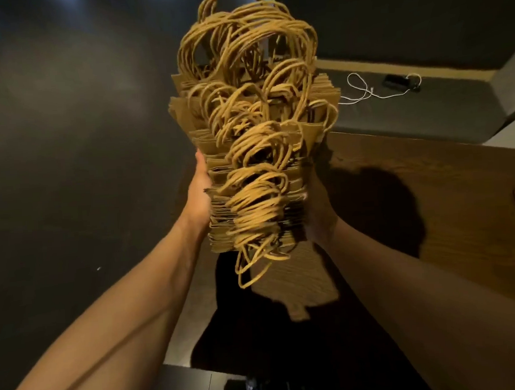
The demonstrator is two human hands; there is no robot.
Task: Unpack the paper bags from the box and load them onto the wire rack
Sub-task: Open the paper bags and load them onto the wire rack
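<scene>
A thick stack of flat brown paper bags (215, 173) with twisted paper handles (254, 110) fills the middle of the head view, held up in the air. My left hand (197, 195) presses against the stack's left side. On the right side my right hand (319, 209) holds the stack, mostly in shadow. The handles stick out toward the camera in a tangle. One loose handle loop (252, 273) hangs down below the stack. No wire rack is in view.
An open cardboard box (300, 279) lies below the stack, its inside dark. A wooden table top (432, 214) spreads to the right. Behind it a grey ledge (425, 106) carries a white cable (364, 93). A dark wall (66, 146) fills the left.
</scene>
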